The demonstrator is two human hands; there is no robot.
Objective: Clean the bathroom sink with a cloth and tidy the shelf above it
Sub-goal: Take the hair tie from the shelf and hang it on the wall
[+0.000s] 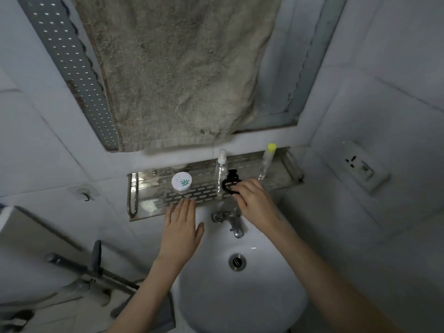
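A slotted metal shelf (153, 188) hangs on the wall above the white sink (264, 296). On it stand a round white jar (181, 181) with a green mark, a clear pump bottle (221, 169) and a clear bottle with a yellow cap (268, 162). A black clip (232, 174) lies behind a black coiled hair tie (228, 187). My right hand (254, 200) pinches the hair tie at the shelf's front edge. My left hand (180, 227) is flat, fingers apart, fingertips at the shelf's front lip, holding nothing. No cloth is in either hand.
A chrome tap (230, 219) sits under the shelf, the drain (237, 261) below it. A worn beige towel (180, 68) hangs over the mirror above. A wall socket (360, 167) is at right, a hook (85, 194) at left, grey pipes and a handle (96, 260) at lower left.
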